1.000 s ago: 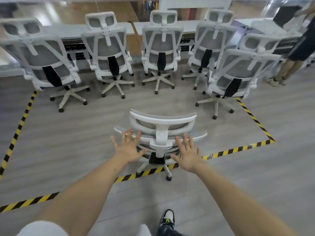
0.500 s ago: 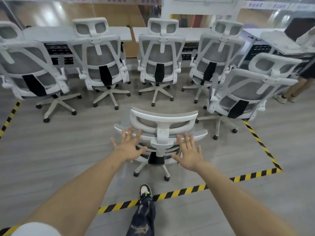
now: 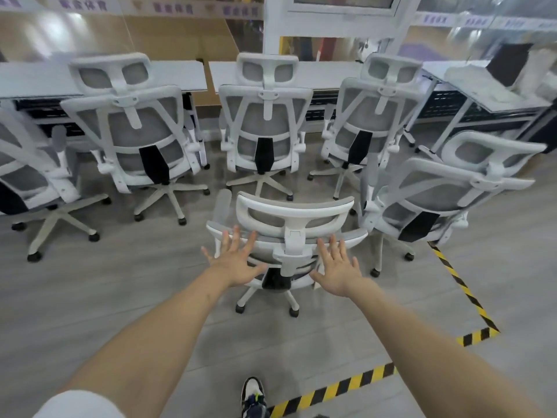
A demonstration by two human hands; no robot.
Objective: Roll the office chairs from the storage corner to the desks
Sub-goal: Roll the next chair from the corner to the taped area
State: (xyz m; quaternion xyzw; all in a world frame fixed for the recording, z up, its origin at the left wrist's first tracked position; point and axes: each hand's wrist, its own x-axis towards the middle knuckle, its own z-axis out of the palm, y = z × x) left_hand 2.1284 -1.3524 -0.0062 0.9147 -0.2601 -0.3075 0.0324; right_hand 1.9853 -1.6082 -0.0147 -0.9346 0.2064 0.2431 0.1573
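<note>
since the earlier frame the whole row of parked chairs is looming closer, and the striped floor tape that was crossing under the pushed chair is now lying behind it, near the person's shoe.

the desks are running along the back wall, with four chairs already tucked in front of them and a fifth, the angled chair, standing to the right. the pushed chair is sitting in the middle of the floor, just behind the centre parked chair and close beside the angled one.

both hands are spread flat with fingers splayed, set apart on either side of the backrest spine. the left hand and right hand are lying against or just off the upper backrest; whether they are truly pressing is hard to tell, and neither is curling round anything.

the risk, as i judge it, is that flat palms are giving no steering. the gap ahead is narrowing, so a straight push is likely sending the star base into the centre chair's casters, or swinging the armrest into the angled chair. free casters may also be veering the chair off line, and a hard shove high on the back could be tipping it forward.
</note>
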